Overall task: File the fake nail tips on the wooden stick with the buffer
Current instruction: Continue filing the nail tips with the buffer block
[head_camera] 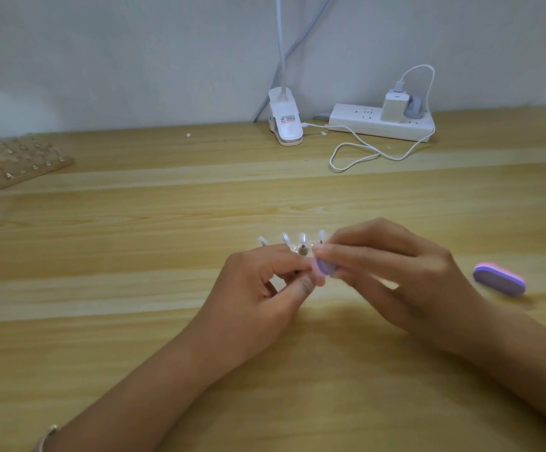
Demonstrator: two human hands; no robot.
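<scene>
So the fan of nail tips (303, 239) is being pinched at its base by the left hand (258, 288), fingers curled in around the spot where the sticks are being joined by a little metal pivot. The tips are being fanned out just beyond the knuckles. Each long axis is pointing away from the person, the outer ones leaning off left and right. The sticks are mostly being hidden by the fingers, so their material can't be told.

A small purple-and-pink buffer (325, 267) is being gripped between the thumb and fingers of the right hand (395, 265), right up against the left hand's fingertips and just under the rightmost tip. It's blurred, so its long axis can't be made out, nor whether a tip is actually being touched.

A second buffer (499, 278) in the same colours is lying flat off to the right of the right hand, not touching it, its long axis running diagonally from far-left to near-right.

Writing-wise, a printed sticker is being shown on the white clip lamp (286, 122) well beyond both hands, but it's too small to be read.

Everything is being carried by a pale wood-grain bench (167, 223) against a plain light wall (134, 44). Just right of the lamp, a white power strip (379, 123) is glowing red at one end, with a charger (394, 106) plugged in and a white cable (362, 151) looping in front of it. Far beyond and left of the left hand, a blurry wooden board (24, 161) of more tips is sitting.
</scene>
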